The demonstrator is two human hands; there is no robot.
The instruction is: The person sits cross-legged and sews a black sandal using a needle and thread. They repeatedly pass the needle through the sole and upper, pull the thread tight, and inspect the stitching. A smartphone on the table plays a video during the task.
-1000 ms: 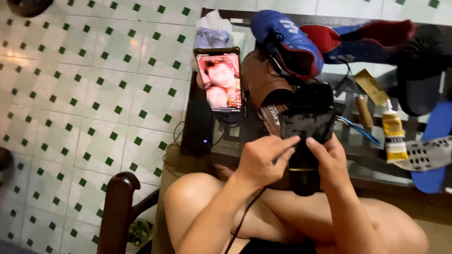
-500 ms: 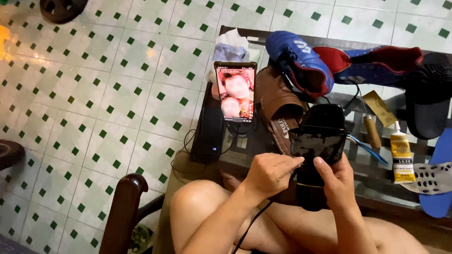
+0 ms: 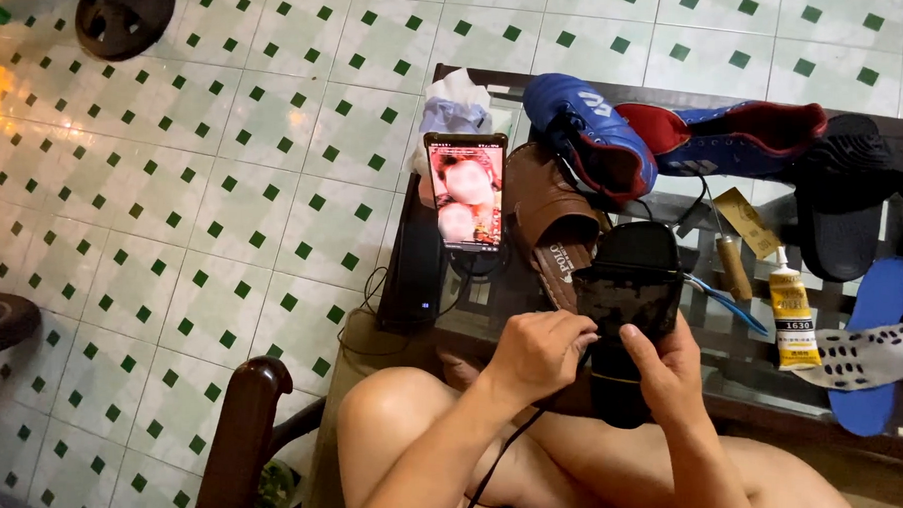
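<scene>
Both of my hands hold a black shoe (image 3: 625,290) upright over my knees, sole side toward me. My left hand (image 3: 540,355) grips its left edge and pinches a dark thread that trails down between my legs. My right hand (image 3: 668,367) wraps the shoe's lower right side, thumb pressed on the sole. Just behind the shoe lies a brown sandal (image 3: 548,217) on the low glass table (image 3: 728,364).
On the table lie a blue sports shoe (image 3: 586,124), a red and blue shoe (image 3: 736,139), a black slide sandal (image 3: 849,188), a yellow glue tube (image 3: 793,318), an awl with a wooden handle (image 3: 731,262) and blue insoles (image 3: 874,339). A lit phone (image 3: 464,189) stands propped at the left. A wooden chair arm (image 3: 243,427) is beside my left knee.
The view has shifted, so the table and hands sit slightly lower and further right. My hands keep the same hold on the black shoe, with the left hand drawn a little along its edge.
</scene>
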